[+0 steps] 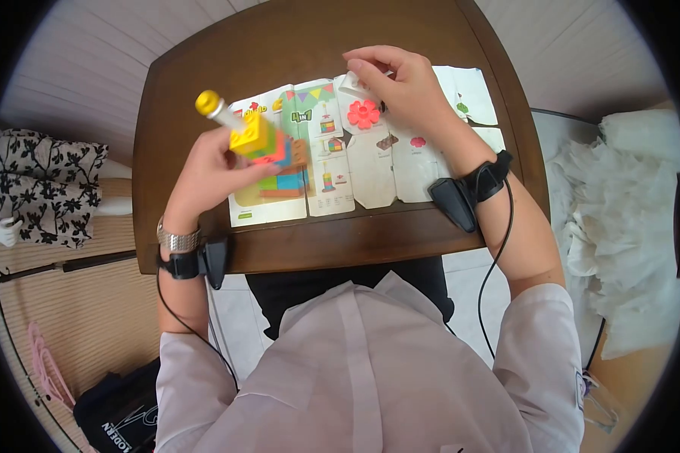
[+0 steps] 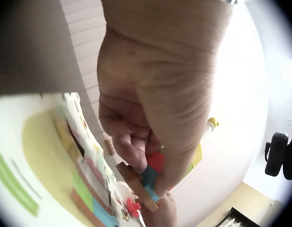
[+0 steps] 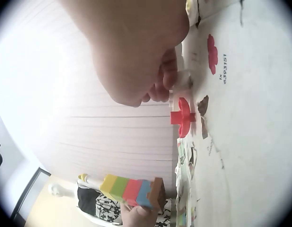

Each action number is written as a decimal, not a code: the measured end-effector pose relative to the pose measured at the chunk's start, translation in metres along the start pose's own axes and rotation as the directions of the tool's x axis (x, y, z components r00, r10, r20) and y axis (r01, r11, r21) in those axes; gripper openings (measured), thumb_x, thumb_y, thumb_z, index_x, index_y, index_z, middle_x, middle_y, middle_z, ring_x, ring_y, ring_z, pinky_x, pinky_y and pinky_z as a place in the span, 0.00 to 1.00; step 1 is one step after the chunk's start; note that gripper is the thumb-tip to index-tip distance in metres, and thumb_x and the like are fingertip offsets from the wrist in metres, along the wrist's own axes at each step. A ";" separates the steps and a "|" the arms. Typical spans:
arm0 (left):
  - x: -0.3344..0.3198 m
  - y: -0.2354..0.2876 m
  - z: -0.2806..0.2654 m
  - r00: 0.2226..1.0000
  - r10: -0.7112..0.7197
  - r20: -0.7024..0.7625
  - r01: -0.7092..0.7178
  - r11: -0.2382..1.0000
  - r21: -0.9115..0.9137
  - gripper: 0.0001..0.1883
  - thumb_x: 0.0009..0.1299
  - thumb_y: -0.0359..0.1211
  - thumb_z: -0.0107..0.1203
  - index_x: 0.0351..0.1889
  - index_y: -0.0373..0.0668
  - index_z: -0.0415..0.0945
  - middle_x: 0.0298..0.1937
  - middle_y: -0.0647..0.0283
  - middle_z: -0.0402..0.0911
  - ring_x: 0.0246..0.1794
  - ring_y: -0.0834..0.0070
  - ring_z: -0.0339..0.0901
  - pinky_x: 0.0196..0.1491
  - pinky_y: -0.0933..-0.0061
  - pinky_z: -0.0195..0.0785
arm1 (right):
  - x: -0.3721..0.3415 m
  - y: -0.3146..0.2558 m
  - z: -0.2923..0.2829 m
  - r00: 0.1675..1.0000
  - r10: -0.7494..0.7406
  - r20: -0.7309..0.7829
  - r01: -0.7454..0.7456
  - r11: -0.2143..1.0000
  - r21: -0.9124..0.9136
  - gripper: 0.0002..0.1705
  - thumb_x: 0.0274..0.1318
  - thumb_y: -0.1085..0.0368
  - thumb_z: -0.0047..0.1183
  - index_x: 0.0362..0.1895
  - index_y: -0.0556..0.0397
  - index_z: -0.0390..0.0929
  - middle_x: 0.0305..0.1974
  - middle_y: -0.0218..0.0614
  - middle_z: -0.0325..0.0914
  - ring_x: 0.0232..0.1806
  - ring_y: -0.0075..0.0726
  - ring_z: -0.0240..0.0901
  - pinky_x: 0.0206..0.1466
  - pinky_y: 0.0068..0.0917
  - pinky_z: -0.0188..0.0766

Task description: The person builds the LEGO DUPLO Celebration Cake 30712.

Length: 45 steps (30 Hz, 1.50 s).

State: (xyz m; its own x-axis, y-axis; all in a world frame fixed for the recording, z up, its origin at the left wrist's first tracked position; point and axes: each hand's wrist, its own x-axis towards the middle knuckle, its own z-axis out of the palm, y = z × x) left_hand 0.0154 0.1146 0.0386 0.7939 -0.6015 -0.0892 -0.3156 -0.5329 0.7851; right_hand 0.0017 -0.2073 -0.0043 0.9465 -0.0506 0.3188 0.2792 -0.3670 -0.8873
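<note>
A tower of toy building blocks (image 1: 251,138) in yellow, green, red and blue stands on a brown base plate (image 3: 157,194); a white candle piece with a yellow tip (image 1: 217,109) tops it. My left hand (image 1: 211,170) grips this tower by its lower blocks, tilted above the left side of the instruction sheet (image 1: 370,177). Over the sheet's far middle, my right hand (image 1: 408,87) has its fingers loosely bent, with a whitish curved piece (image 1: 353,83) just below the fingertips. Close by lies a red flower piece (image 1: 363,113), upright on its stem side in the right wrist view.
The creased, torn instruction sheet spreads over a brown wooden table (image 1: 310,38). White ruffled fabric (image 1: 612,226) hangs on the right, and a patterned black-and-white cloth (image 1: 45,185) on the left. A black bag (image 1: 121,408) sits low at left.
</note>
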 end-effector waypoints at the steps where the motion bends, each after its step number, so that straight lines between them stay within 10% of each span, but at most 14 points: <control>1: -0.009 -0.009 -0.003 0.998 0.030 -0.048 -0.032 0.999 -0.039 0.16 0.65 0.34 0.77 0.46 0.39 0.86 0.30 0.78 0.79 0.26 0.91 0.65 0.30 0.83 0.59 | -0.001 -0.002 0.000 1.000 0.000 0.004 0.000 1.000 -0.017 0.18 0.70 0.56 0.62 0.52 0.57 0.89 0.43 0.39 0.90 0.43 0.31 0.83 0.50 0.29 0.80; 16: -0.062 -0.068 -0.031 0.975 -0.172 -0.141 0.169 0.985 -0.035 0.18 0.68 0.30 0.73 0.54 0.37 0.84 0.44 0.74 0.86 0.37 0.89 0.73 0.43 0.80 0.69 | 0.000 -0.005 -0.002 0.997 -0.078 0.018 0.079 0.992 -0.103 0.15 0.68 0.60 0.61 0.49 0.56 0.90 0.40 0.40 0.89 0.40 0.34 0.82 0.47 0.31 0.79; 27: -0.103 -0.035 -0.012 0.948 -0.232 -0.218 0.177 0.953 -0.246 0.16 0.67 0.28 0.74 0.34 0.44 0.71 0.25 0.81 0.57 0.26 0.90 0.51 0.30 0.82 0.48 | -0.014 -0.033 -0.006 0.953 -0.147 0.265 0.260 0.846 -0.466 0.15 0.58 0.58 0.68 0.43 0.56 0.90 0.37 0.38 0.84 0.36 0.40 0.81 0.42 0.33 0.78; 37: 0.001 0.053 0.052 0.975 0.223 0.005 -0.218 0.949 0.228 0.07 0.70 0.31 0.70 0.35 0.40 0.82 0.18 0.72 0.69 0.19 0.83 0.63 0.26 0.76 0.57 | -0.008 -0.029 -0.006 0.965 -0.005 0.262 0.133 0.869 -0.476 0.17 0.57 0.53 0.67 0.42 0.53 0.90 0.42 0.38 0.85 0.45 0.47 0.84 0.49 0.39 0.81; 45: 0.056 0.038 0.063 0.989 0.144 0.018 -0.145 0.970 0.196 0.07 0.72 0.33 0.67 0.37 0.40 0.83 0.22 0.72 0.74 0.22 0.84 0.67 0.28 0.78 0.60 | -0.016 -0.038 -0.010 0.943 -0.036 0.331 0.223 0.806 -0.549 0.14 0.53 0.58 0.68 0.42 0.50 0.90 0.43 0.37 0.84 0.44 0.48 0.84 0.48 0.40 0.81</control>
State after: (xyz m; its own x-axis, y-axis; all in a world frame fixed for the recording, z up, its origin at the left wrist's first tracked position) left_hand 0.0153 0.0231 0.0247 0.7305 -0.6827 0.0134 -0.5227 -0.5464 0.6544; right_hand -0.0252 -0.2015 0.0278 0.9360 0.2727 0.2224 0.3474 -0.8166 -0.4610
